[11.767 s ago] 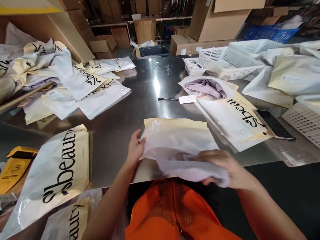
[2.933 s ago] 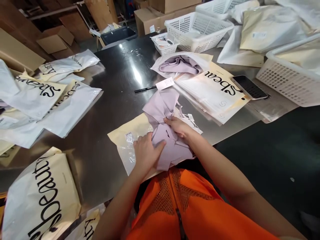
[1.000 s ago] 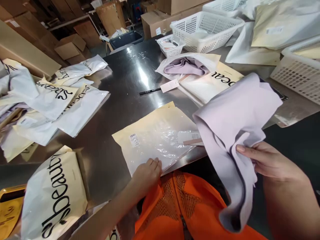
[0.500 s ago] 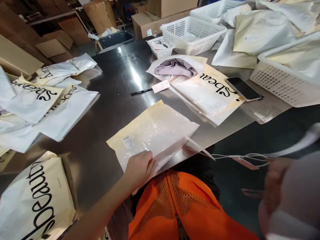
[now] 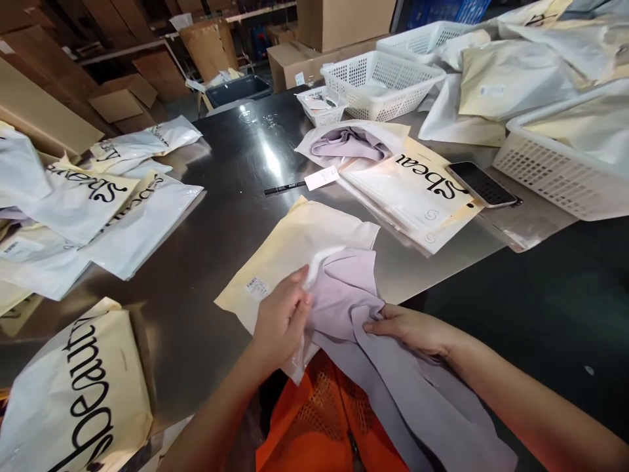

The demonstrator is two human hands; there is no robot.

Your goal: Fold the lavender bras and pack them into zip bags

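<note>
A steel packing table [image 5: 230,216] is filling the frame, littered with printed mailer bags and white baskets
At lower centre, the left hand [image 5: 281,319] is pinching the open edge of a cream poly bag [image 5: 289,252]; the right hand [image 5: 411,330] is gripping a lilac garment [image 5: 344,295] at the bag's mouth, its tail trailing toward the lower right; a black pen [image 5: 285,189] and a phone [image 5: 480,184] are lying further up the frame
</note>
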